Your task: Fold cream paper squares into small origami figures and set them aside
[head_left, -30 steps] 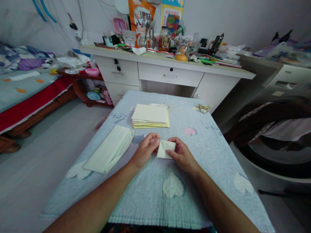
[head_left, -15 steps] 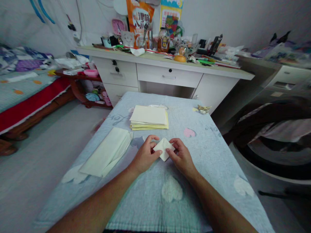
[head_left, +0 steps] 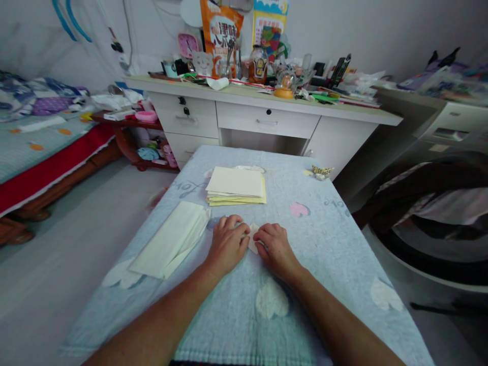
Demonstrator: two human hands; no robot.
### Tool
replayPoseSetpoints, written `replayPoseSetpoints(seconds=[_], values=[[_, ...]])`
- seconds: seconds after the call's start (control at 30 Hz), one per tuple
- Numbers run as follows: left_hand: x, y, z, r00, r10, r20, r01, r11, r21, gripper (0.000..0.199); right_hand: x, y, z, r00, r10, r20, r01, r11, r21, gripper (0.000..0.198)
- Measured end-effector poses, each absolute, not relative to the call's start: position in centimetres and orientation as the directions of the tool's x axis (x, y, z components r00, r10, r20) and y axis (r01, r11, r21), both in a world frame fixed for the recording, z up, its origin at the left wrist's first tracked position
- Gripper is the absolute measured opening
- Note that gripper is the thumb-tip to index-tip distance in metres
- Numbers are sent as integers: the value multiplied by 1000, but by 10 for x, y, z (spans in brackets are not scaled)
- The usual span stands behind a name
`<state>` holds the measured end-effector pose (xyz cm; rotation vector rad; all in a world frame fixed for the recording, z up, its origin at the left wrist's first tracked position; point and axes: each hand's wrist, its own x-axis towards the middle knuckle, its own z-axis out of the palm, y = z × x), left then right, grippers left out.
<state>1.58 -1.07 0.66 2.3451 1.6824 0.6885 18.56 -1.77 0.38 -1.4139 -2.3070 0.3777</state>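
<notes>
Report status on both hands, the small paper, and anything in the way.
Left hand, right hand on small folded paper. Mostly hidden by fingers. Paper stack beyond, long folded paper at left; neither between the hands.

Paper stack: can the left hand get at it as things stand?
Probably yes: only cloth shows between the left hand and the paper stack just beyond, though that hand is busy at the folded paper.

Paper [head_left: 252, 239] between hands [head_left: 229, 243] on table [head_left: 324, 244], stack [head_left: 235, 182] behind, bundle [head_left: 170, 240] left, desk [head_left: 238, 114] beyond
</notes>
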Motion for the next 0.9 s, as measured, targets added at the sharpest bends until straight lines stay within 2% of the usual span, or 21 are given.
replayPoseSetpoints(seconds=[0.17, 0.3, 0.47, 0.57, 0.63, 0.77, 0.9], values=[[-6, -9, 45, 271, 926, 264, 908, -337, 249, 20, 186, -17, 2, -387, 904, 182, 778, 425, -462, 12], [-53, -11, 71, 184, 975, 125, 972, -199, 126, 35, 187, -16, 1, -386, 905, 179, 768, 423, -481, 12], [-116, -14, 48, -45, 999, -8, 999, 45, 21, 65, 187, -16, 1, -383, 909, 164, 777, 413, -475, 14], [-131, -18, 26, -126, 988, -85, 991, 130, 38, 75, 186, -16, 2, -384, 911, 153, 783, 409, -470, 14], [-133, -19, 19, -125, 987, -98, 990, 131, 53, 77, 186, -16, 2, -384, 911, 151, 782, 408, -471, 14], [-125, -19, 22, -118, 993, -30, 992, 116, -58, 70, 187, -16, 3, -388, 910, 144, 781, 408, -473, 16], [-112, -16, 32, -112, 989, -96, 991, 104, -88, 64, 188, -17, 3, -391, 910, 139, 780, 407, -474, 17]])
